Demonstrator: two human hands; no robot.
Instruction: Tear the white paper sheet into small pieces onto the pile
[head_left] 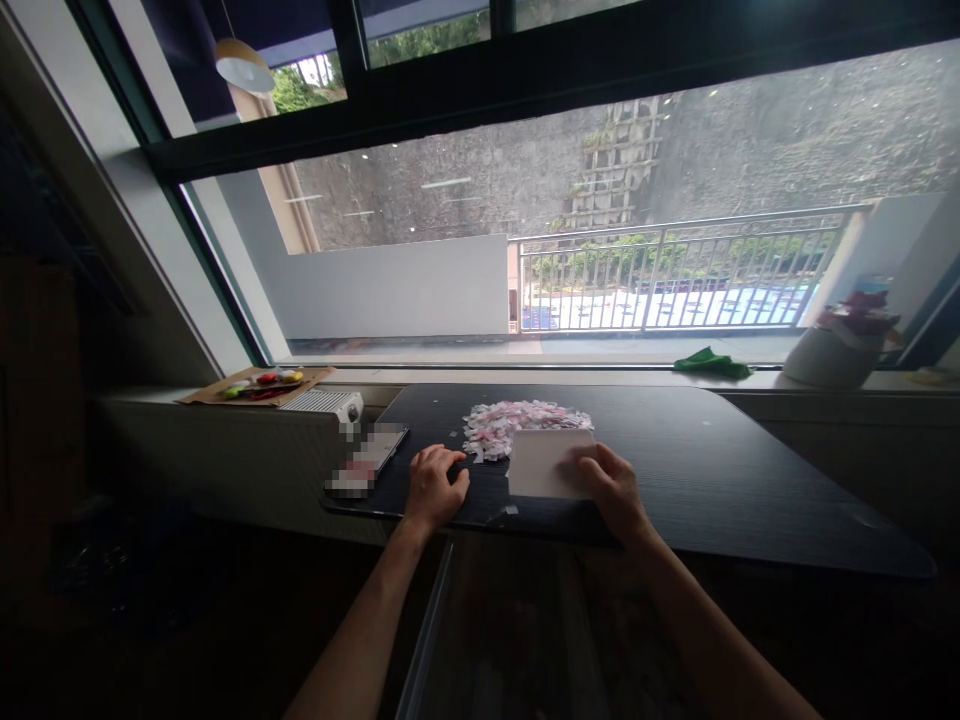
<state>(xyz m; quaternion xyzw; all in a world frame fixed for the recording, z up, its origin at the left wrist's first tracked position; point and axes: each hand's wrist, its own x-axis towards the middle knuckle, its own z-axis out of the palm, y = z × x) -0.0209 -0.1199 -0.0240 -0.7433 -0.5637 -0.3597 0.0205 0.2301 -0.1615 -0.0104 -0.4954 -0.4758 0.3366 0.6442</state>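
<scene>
My right hand (613,485) grips a plain white card (551,465) by its right edge, with the thumb across its near face. The card stands upright, tilted a little, in front of a heap of small white and pinkish paper scraps (496,418) and hides part of it. Just left of the scraps, my left hand (437,488) is at the dark table (675,470), its fingers loosely bent and the thumb apart. I see nothing held in it. A few loose bits of paper lie near the front edge.
Left on the table lies a flat, partly blurred-out object (386,445), beside a white boxy device (326,403). Brown paper (214,393) with colourful items sits on the sill. A green cloth (711,363) and a pale pot (832,352) stand right, under a large window.
</scene>
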